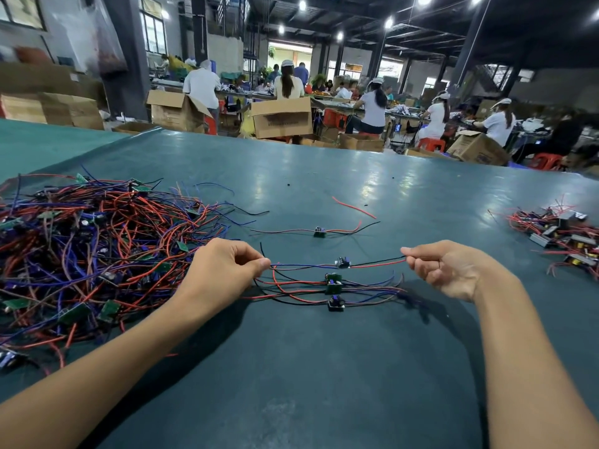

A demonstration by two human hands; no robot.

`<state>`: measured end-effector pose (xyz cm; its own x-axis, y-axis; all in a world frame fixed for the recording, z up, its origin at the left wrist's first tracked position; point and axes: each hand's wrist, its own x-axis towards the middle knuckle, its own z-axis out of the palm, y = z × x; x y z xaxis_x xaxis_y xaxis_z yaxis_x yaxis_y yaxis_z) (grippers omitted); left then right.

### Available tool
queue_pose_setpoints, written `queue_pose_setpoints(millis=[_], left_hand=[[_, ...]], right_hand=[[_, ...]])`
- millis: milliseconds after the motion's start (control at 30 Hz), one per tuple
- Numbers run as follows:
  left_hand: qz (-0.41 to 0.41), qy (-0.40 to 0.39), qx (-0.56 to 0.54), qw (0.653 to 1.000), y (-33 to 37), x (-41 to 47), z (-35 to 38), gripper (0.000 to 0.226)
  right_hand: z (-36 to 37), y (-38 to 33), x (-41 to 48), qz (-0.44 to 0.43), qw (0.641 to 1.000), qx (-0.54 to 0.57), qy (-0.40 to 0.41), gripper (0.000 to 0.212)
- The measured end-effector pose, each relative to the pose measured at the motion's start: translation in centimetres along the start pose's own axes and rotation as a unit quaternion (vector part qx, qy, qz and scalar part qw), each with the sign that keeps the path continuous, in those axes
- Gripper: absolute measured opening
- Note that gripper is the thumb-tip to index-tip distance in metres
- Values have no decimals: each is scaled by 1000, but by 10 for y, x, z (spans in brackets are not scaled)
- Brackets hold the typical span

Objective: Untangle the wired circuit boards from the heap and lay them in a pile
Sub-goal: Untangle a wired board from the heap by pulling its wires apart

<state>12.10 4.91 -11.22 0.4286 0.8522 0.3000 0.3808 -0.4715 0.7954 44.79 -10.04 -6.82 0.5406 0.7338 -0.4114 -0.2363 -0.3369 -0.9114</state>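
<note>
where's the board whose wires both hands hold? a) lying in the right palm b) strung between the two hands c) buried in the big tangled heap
b: the small dark circuit board sits midway along the taut wires that the left hand and right hand pinch at either end

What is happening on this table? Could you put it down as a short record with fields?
surface: green table
left hand: pinches the blue and dark wires of a wired circuit board
right hand: pinches the same board's red and black wires
heap: tangled red, blue and black wires with boards, left of the left hand
pile: a few boards laid just nearer than the held one
lone board: lies farther back, apart
far right: metal-cased parts with red wires
</note>
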Motion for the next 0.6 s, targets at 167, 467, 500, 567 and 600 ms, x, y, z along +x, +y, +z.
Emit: queue_pose_setpoints(millis=[167,467,500,567,600], left_hand=[[10,-44,144,989,1,1,-8,11],[41,6,198,979,16,0,-27,16],[52,23,195,979,22,4,-35,14],[71,35,220,972,29,18,-55,15],[73,26,259,963,32,28,-65,17]], right_hand=[[-4,6,3,37,996,-69,35,7],[-1,5,4,14,943,-267,196,37],[-1,2,3,-18,932,-279,230,41],[7,-4,2,-110,894,-317,296,43],[15,-7,2,-162,869,-341,320,45]])
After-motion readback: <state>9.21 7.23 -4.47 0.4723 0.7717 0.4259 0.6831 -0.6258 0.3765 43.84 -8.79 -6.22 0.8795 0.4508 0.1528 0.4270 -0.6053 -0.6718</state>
